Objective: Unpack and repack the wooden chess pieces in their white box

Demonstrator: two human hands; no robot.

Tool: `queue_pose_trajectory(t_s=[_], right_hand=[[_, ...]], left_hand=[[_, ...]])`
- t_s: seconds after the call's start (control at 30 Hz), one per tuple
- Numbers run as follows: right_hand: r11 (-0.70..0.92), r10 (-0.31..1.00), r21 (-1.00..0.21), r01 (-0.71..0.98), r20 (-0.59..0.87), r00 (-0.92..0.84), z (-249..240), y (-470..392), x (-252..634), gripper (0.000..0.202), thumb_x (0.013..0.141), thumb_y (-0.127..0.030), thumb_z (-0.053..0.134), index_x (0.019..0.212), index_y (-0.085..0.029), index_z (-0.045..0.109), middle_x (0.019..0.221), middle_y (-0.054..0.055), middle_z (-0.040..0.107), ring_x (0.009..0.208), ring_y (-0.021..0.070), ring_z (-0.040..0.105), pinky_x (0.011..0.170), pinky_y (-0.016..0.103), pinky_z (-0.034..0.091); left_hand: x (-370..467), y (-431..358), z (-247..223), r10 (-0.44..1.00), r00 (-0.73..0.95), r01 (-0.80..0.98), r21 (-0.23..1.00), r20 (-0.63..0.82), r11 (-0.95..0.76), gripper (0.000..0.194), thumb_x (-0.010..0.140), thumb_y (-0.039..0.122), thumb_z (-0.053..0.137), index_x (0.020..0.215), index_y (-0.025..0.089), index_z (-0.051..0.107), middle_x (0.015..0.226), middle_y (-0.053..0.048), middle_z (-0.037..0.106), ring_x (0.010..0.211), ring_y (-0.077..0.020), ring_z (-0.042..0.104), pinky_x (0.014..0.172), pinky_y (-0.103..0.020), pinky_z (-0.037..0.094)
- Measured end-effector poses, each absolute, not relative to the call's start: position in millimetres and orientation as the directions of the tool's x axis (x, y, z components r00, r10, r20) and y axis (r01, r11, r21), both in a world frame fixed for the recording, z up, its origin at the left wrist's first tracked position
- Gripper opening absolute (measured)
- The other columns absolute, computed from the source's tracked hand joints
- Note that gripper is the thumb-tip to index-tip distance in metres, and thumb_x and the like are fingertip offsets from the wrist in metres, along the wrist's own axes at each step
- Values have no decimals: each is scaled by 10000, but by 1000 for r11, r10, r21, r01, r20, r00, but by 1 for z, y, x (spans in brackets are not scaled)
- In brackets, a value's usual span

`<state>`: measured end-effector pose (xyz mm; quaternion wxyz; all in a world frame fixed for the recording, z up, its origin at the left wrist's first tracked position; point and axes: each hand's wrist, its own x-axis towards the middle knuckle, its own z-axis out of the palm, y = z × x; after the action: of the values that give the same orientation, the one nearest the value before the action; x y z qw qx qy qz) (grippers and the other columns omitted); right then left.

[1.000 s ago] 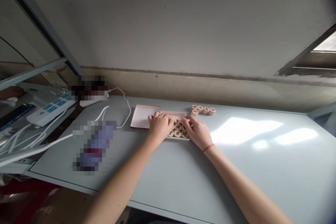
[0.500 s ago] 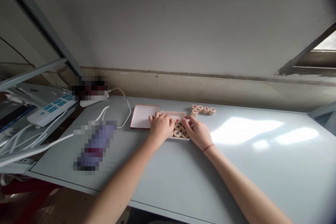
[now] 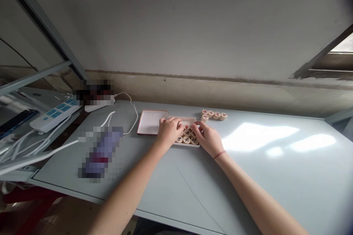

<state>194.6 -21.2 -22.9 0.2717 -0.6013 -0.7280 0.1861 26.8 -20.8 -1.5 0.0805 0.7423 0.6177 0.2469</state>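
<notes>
A white box (image 3: 184,145) on the grey table holds several round wooden pieces (image 3: 186,140) with dark and red characters. My left hand (image 3: 168,131) bends over the box's left side, its fingers curled onto the pieces there; what they hold is hidden. At the right side my right hand (image 3: 209,138) has its thumb and fingers close together on a piece (image 3: 193,126) with a red mark, partly covered. Beyond the box stand several loose pieces (image 3: 217,114) with red characters. Left of the box lies an open lid (image 3: 151,122), white inside with a red edge.
Power strips (image 3: 56,112) and white cables (image 3: 59,150) lie at the left. A blurred purple item (image 3: 103,152) rests on the table's left part. Behind the table rises a wall (image 3: 176,36), and a metal frame (image 3: 41,18) stands at the left.
My left hand has shifted slightly left, and a piece at the front left of the box now shows more. My right hand has stayed nearly still.
</notes>
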Motion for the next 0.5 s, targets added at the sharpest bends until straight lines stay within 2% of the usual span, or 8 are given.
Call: queue_pose_trajectory(t_s=[0.1, 0.2, 0.27, 0.33, 0.43, 0.5], right_hand=[[264, 956, -593, 761, 264, -126, -22, -22, 196, 409, 877, -529, 407, 1069, -210, 574, 620, -9, 604, 516, 146, 541, 509, 238, 370], [394, 882, -511, 764, 443, -159, -19, -27, 193, 521, 822, -542, 496, 1181, -166, 515, 819, 47, 652, 573, 141, 558, 512, 240, 394], [479, 831, -464, 745, 514, -214, -18, -30, 190, 460, 830, -503, 506, 1148, -171, 537, 895, 68, 664, 588, 129, 568, 521, 234, 407], [531, 796, -434, 728, 551, -252, -18, -33, 188, 330, 870, -432, 474, 1065, -187, 580, 861, 60, 673, 583, 117, 575, 549, 225, 420], [545, 777, -402, 736, 573, -262, -19, -35, 186, 258, 897, -379, 455, 987, -197, 615, 785, 47, 671, 596, 115, 590, 576, 220, 426], [540, 774, -392, 744, 579, -256, -18, -33, 188, 251, 895, -374, 468, 993, -198, 618, 814, 49, 678, 615, 116, 600, 580, 218, 428]], left_hand=[[24, -21, 1, 934, 68, 857, 458, 352, -235, 211, 883, 204, 486, 972, 202, 677, 964, -39, 716, 880, -178, 643, 925, -381, 361], [24, -28, 6, 906, 31, 741, 598, 423, -305, 206, 890, 230, 512, 1020, 189, 667, 969, -45, 711, 875, -162, 647, 924, -343, 414], [28, -34, 9, 917, 46, 588, 731, 396, -345, 207, 884, 256, 537, 1028, 181, 665, 992, -49, 707, 870, -153, 655, 849, -288, 483], [32, -41, 11, 940, 59, 449, 832, 336, -325, 216, 884, 286, 544, 1035, 190, 664, 1040, -50, 700, 882, -155, 664, 794, -265, 525], [37, -46, 12, 967, 47, 343, 905, 251, -252, 230, 881, 328, 553, 1046, 206, 658, 1051, -46, 701, 896, -172, 673, 794, -283, 551], [38, -47, 11, 974, 21, 307, 926, 225, -220, 226, 872, 338, 569, 1032, 202, 655, 1018, -47, 708, 913, -178, 671, 816, -289, 551]])
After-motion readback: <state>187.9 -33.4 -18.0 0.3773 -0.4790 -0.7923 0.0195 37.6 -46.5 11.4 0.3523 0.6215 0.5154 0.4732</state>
